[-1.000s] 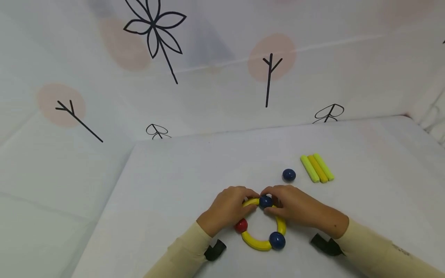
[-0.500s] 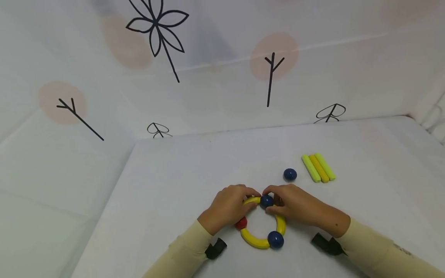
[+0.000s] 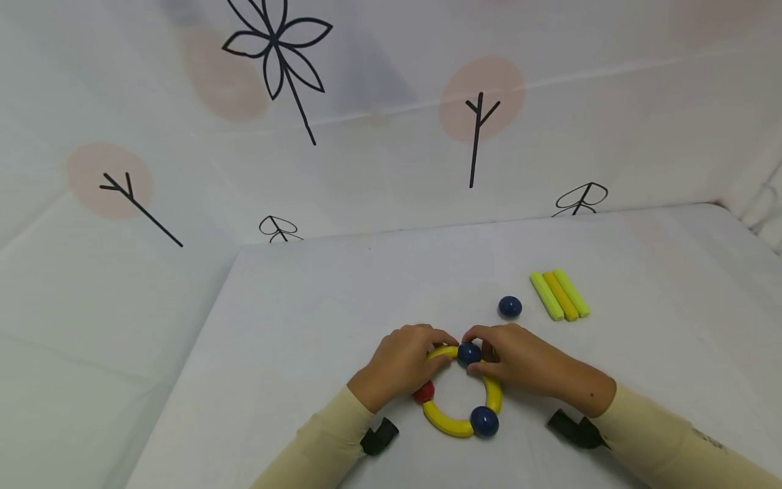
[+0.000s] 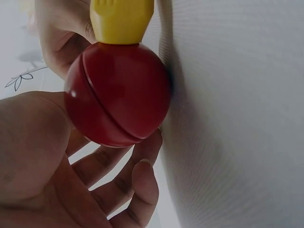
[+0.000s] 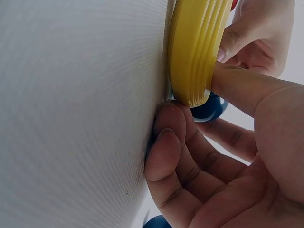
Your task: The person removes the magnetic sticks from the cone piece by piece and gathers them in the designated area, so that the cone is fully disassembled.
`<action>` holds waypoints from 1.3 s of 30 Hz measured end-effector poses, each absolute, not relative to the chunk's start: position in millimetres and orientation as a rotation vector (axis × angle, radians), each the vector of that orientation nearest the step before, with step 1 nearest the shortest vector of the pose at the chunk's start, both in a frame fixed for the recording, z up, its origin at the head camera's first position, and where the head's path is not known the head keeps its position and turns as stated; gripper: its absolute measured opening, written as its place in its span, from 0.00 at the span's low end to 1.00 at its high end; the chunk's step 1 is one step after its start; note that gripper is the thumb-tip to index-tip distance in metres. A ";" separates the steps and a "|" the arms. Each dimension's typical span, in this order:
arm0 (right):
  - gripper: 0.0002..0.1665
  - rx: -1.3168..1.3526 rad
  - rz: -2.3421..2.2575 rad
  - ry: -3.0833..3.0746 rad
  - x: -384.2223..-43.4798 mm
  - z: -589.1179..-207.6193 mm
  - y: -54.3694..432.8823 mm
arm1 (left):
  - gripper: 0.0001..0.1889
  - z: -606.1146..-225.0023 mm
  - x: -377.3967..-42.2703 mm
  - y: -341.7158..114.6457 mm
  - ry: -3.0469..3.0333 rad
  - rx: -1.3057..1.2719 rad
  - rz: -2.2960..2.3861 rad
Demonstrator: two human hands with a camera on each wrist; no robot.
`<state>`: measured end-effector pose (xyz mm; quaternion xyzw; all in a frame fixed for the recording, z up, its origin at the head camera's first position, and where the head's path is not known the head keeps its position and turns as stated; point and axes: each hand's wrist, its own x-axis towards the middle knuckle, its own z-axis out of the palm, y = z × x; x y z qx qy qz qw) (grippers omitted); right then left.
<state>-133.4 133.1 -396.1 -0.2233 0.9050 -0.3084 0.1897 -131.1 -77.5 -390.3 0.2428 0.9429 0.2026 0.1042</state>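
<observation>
A ring of yellow curved rods and balls lies on the white surface. My left hand (image 3: 397, 363) pinches the upper-left curved rod (image 3: 441, 352), its thumb on the inner side. At the top of the ring, my right hand (image 3: 519, 360) holds a blue ball (image 3: 469, 354) between thumb and fingers. A red ball (image 3: 423, 392) joins the ring below my left hand; the left wrist view shows this red ball (image 4: 118, 95) close up against a yellow rod end (image 4: 122, 21). Another blue ball (image 3: 485, 422) sits at the lower right, between the bottom rod (image 3: 448, 421) and right-hand rod (image 3: 493, 395).
Beyond my right hand lies a loose blue ball (image 3: 510, 307). To its right are three straight rods (image 3: 559, 295) side by side, two yellow-green and one deeper yellow. A white sheet with black plant drawings (image 3: 273, 39) rises behind the work surface.
The lower part of the ring has swung slightly left and the camera view has shifted a little. Both hands keep the same hold.
</observation>
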 end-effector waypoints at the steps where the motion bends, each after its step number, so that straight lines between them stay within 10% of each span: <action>1: 0.25 -0.617 -0.868 2.542 -133.4 -395.8 132.8 | 0.13 -390.4 -131.1 -77.5 2.780 0.718 0.600; 39: 0.21 -0.551 -0.806 2.568 -137.2 -392.3 146.0 | 0.12 -385.4 -137.2 -89.8 2.840 0.559 0.532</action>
